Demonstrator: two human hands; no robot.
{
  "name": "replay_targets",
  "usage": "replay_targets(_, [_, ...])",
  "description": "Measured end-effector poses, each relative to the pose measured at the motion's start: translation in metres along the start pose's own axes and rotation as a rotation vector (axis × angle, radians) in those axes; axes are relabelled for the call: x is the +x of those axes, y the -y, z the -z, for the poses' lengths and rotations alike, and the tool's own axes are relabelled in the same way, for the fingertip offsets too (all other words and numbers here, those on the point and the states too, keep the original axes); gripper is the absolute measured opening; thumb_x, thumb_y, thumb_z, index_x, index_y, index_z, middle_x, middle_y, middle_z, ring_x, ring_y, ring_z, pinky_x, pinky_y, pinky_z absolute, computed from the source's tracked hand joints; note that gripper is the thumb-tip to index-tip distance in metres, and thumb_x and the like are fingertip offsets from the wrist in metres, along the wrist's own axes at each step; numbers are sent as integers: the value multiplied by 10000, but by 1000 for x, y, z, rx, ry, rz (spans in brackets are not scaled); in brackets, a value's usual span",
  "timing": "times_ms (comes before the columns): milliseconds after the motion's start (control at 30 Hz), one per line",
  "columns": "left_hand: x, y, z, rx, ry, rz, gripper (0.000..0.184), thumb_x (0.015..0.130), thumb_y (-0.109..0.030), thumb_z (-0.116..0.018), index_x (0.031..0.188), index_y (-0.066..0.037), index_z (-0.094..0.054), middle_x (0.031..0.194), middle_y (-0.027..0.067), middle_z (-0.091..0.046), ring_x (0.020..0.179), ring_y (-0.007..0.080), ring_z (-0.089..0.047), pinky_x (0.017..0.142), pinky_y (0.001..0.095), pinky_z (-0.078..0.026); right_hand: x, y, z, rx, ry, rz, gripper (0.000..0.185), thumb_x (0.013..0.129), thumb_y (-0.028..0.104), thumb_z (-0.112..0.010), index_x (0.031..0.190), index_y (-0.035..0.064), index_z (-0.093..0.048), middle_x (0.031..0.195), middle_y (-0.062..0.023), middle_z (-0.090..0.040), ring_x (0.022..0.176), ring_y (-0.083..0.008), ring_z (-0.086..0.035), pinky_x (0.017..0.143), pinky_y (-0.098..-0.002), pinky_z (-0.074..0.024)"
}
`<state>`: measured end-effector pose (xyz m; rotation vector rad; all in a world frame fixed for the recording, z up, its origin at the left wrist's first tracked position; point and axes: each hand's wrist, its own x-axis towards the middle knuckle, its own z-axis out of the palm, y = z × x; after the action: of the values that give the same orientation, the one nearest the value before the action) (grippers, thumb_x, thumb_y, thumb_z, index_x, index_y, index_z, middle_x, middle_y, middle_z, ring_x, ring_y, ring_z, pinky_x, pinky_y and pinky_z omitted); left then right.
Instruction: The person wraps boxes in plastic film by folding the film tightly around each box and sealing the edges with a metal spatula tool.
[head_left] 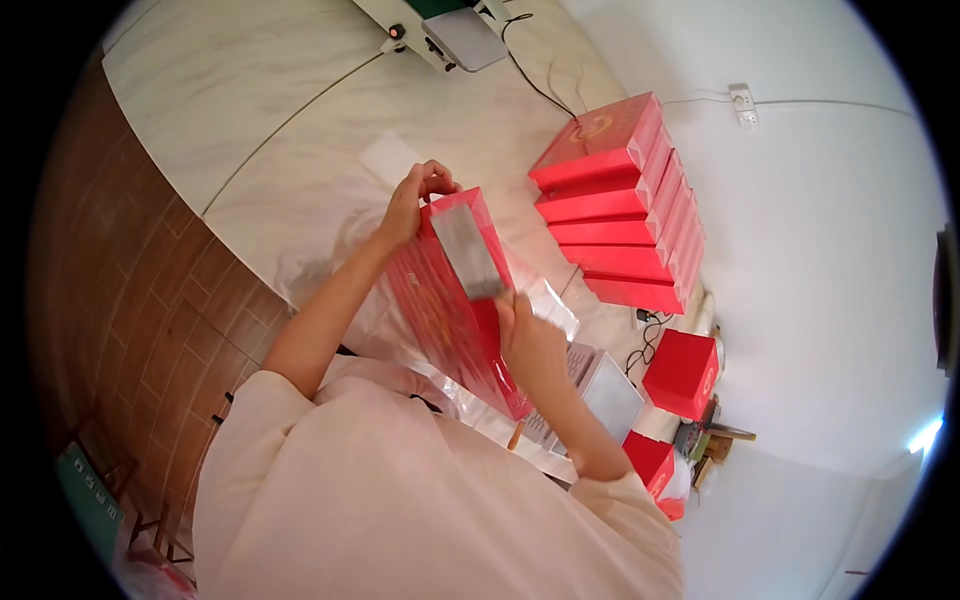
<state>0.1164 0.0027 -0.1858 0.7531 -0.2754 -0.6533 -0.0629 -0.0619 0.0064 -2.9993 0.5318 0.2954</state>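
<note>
A red box (430, 310) in clear plastic wrap stands tilted before me. My left hand (418, 195) holds its far upper corner with bent fingers. At the near end of the same narrow side is my right hand (530, 345), its fingers closed and partly blurred; what it grips, if anything, I cannot make out. Between the hands, a grey rectangular patch (465, 250) shows on that side of the box. Loose clear plastic (320, 265) lies beside and under the box.
Several wrapped red boxes (610, 210) are stacked against the wall. Smaller red boxes (682, 373), a grey-white box (608, 400) and black cables (650, 345) lie at the right. A machine with a grey plate (466, 40) stands at the table's far side.
</note>
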Motion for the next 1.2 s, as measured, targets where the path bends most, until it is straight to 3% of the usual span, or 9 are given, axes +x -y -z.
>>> replay_targets(300, [5,19,7,132,-307,-37,496,1049,-412,-212,1014,-38,-536,953,66,-649,849,140,-589,838,284,-461,66,14,-2,10,-95,38,315,1015,319,-462,863,50,-521,589,-199,-593,549,-398,-603,494,-494,-463])
replay_targets(367, [8,26,25,122,-67,26,484,1045,-443,-221,994,-62,-515,971,123,-682,868,172,-625,830,285,-483,44,3,-2,13,-134,46,339,1012,336,-472,838,47,-509,552,-179,-587,500,-368,-606,455,-465,-465])
replay_targets(567, [3,-4,-8,-129,-151,42,475,1027,-515,-273,872,-96,-434,884,139,-658,797,177,-601,727,281,-478,-65,-26,5,53,-4,-160,320,998,354,-500,847,72,-517,570,-149,-602,480,-357,-598,439,-452,-458])
replay_targets(800, [24,29,64,-130,186,66,458,1009,-484,-310,879,-76,-471,949,183,-681,896,230,-645,814,287,-504,-191,-59,1,165,-16,-366,259,956,309,-576,863,70,-539,620,-143,-598,556,-374,-595,493,-459,-461])
replay_targets(867, [25,31,58,-68,-121,25,448,1016,-463,-296,910,-74,-491,858,121,-645,837,205,-630,784,309,-507,-223,-71,-2,243,-29,-441,242,964,286,-564,890,56,-547,639,-167,-587,596,-414,-591,517,-487,-456])
replay_targets(933, [19,16,43,-3,-150,47,488,1001,-443,-339,1069,-16,-566,999,180,-667,985,285,-641,936,406,-491,-252,-92,-17,208,-191,-503,237,973,255,-539,860,47,-563,656,-166,-593,606,-411,-594,518,-475,-458])
replay_targets(1000, [22,15,73,500,-258,-95,527,1010,-434,-332,1201,5,-552,1203,206,-629,1118,317,-597,1016,448,-445,-282,-122,-54,158,-319,-732,297,997,276,-497,834,37,-561,646,-173,-564,564,-386,-586,508,-460,-450])
replay_targets(1067, [4,-3,44,575,-278,-313,553,1032,-426,-299,1232,18,-560,1316,183,-563,1223,271,-522,1056,405,-398,-300,-149,-80,389,-385,-1103,368,1013,321,-464,837,19,-580,691,-188,-614,644,-375,-627,587,-468,-478])
replay_targets(1200, [-43,-50,-54,1054,-38,-472,587,1045,-422,-261,1230,12,-610,1403,167,-524,1305,308,-467,1131,424,-284,-315,-224,-153,738,-660,-1456,472,1029,383,-403,848,-25,-557,669,-185,-603,601,-299,-634,573,-459,-479])
